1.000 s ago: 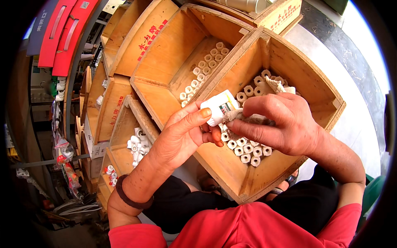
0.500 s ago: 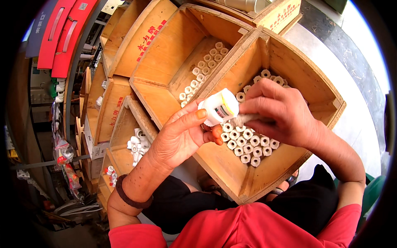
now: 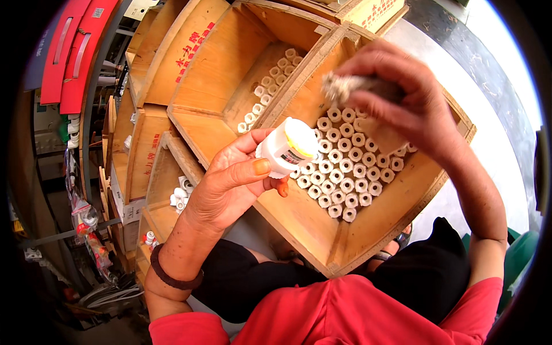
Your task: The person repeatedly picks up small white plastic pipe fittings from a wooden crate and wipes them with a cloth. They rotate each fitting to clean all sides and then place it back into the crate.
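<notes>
My left hand (image 3: pixel 233 178) grips a squat white plastic cylinder (image 3: pixel 275 150) with a yellow band round its upper rim and a small printed label on its side. It is tilted over the middle divider of the wooden box. My right hand (image 3: pixel 397 95), a little blurred, is closed round a frayed, pale grey tuft (image 3: pixel 343 86) that looks like a worn brush or rag; most of it is hidden in the palm. This hand hovers above the right compartment, apart from the cylinder. Below lie rows of white ring-shaped fittings (image 3: pixel 347 185) with holes facing up.
The two-compartment wooden box (image 3: pixel 402 215) stands before my knees, with more white fittings (image 3: pixel 250 118) in its left half. More wooden boxes (image 3: pixel 172 63) are stacked at left, one holding white parts (image 3: pixel 181 195). Red cartons (image 3: pixel 75 57) and hanging bags (image 3: pixel 86 218) are farther left.
My right hand has lifted up and away from the white cylinder with the frayed tuft. My left hand and the cylinder have shifted slightly left. The whole view has shifted a little.
</notes>
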Tool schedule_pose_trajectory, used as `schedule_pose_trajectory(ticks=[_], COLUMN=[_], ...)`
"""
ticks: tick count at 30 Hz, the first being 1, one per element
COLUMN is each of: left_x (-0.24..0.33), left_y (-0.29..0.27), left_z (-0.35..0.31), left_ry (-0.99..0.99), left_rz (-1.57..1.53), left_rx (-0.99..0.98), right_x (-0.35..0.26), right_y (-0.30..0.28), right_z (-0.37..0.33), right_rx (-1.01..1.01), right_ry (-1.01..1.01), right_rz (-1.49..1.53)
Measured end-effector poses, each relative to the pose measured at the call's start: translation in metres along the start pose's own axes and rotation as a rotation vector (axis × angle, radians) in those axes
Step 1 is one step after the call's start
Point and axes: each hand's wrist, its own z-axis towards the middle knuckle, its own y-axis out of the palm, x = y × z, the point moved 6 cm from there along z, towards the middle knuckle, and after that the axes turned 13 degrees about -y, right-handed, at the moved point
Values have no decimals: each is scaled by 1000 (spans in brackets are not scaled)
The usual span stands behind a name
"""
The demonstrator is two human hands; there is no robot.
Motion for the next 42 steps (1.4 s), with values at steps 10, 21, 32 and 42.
schedule_pose_trajectory(ticks=[10, 21, 32, 42], left_x=[1, -7, -18, -53], left_y=[11, 14, 20, 22], left_z=[0, 10, 32, 58], left_ry=[26, -29, -83, -196], left_rz=[-33, 118, 201, 357], left_rx=[-25, -14, -2, 19], right_x=[52, 125, 148, 148], right_y=[-55, -73, -74, -75], right_z=[-4, -45, -63, -68], right_rx=[18, 61, 234, 265], right_ry=[169, 330, 568, 575], right_rz=[-581, -468, -5, 54])
